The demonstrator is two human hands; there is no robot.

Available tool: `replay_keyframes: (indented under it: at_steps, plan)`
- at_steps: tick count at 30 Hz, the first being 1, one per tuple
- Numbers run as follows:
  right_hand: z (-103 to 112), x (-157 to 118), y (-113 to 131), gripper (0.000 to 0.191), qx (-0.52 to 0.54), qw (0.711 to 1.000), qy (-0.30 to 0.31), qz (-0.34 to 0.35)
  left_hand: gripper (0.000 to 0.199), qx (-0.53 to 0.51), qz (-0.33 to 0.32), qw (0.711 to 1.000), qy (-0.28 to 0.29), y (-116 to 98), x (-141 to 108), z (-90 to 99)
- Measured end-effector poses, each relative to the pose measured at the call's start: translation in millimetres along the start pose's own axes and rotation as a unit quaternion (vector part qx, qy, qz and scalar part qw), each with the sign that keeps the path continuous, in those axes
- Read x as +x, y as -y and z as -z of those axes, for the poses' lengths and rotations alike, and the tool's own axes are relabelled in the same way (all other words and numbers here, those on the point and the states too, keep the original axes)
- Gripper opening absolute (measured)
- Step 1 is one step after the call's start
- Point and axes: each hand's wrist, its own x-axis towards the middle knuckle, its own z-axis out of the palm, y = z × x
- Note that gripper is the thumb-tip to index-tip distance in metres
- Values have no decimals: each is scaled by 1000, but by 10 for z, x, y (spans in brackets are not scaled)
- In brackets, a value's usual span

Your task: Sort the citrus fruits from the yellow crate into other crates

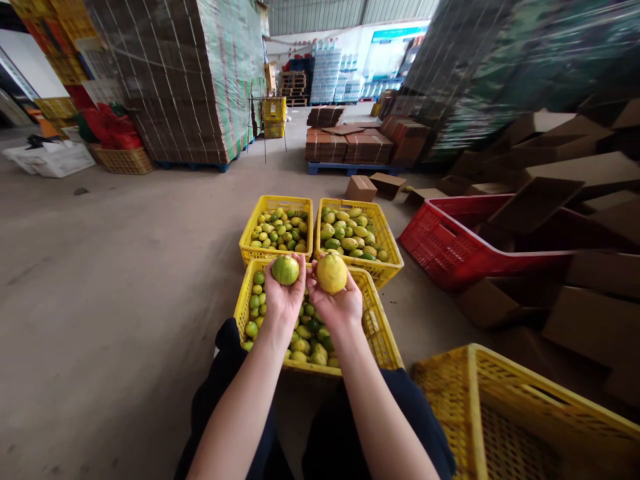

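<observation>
My left hand [283, 303] cradles a green lemon [285, 270], its fingers curled round the fruit. Beside it, my right hand [343, 307] holds a larger yellow lemon [331, 273] in the palm. Both hands are palm up and close together above the near yellow crate [383, 333], which contains many green and yellowish lemons [301, 347]. Just beyond stand two more yellow crates: the far left one [245, 251] carries small yellow-green lemons [280, 230], and the far right one [393, 263] larger ones [350, 230]. My forearms hide part of the near crate.
At lower right is another yellow crate [473, 413]. A red crate [440, 250] and loose cardboard boxes [590, 320] crowd the right side. Flattened cartons [370, 148] lie stacked on a blue pallet [340, 169] ahead. Tall wrapped stacks [170, 80] rise at both sides.
</observation>
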Motion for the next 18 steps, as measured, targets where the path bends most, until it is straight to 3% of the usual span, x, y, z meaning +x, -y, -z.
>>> replay_keyframes:
  at_steps: [8,18]
  plan:
    - [-24,-24,-1,27,15,999,-21,27,27,-10,-21,1000,15,15,-27,14]
    - [-5,-63,60,20,-43,996,75,-23,27,24,-1,999,21,52,14,76]
